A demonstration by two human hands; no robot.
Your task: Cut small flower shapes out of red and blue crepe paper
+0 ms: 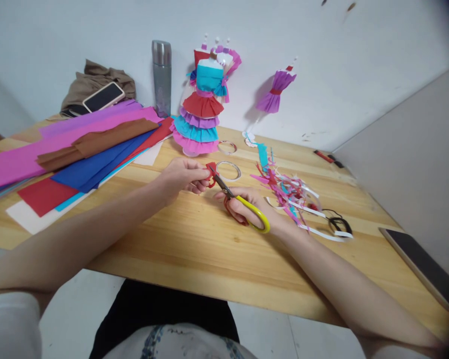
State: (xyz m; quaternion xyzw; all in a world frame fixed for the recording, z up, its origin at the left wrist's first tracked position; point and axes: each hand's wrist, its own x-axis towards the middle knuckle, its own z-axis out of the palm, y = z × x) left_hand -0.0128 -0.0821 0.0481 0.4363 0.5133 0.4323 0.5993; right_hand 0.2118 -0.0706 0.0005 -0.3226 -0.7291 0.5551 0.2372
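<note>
My left hand (185, 177) pinches a small piece of red paper (211, 174) above the wooden table (209, 249). Scissors (252, 212) with one yellow handle and one red handle are held in my right hand (247, 202), their blades pointing up and left to the red piece. The blade tips touch or overlap that paper. Just behind the blades lies a roll of clear tape (228, 171). A small doll form in a tiered paper dress (200, 127) stands behind my left hand, with other dressed forms close at its back.
Coloured paper sheets (108, 154) spread over the left side. A bottle (162, 80), a phone (104, 96) and brown cloth (97, 82) stand or lie behind them. Paper scraps (284, 192), a purple-dressed form (276, 92) and a dark tablet-like device (422, 264) are on the right.
</note>
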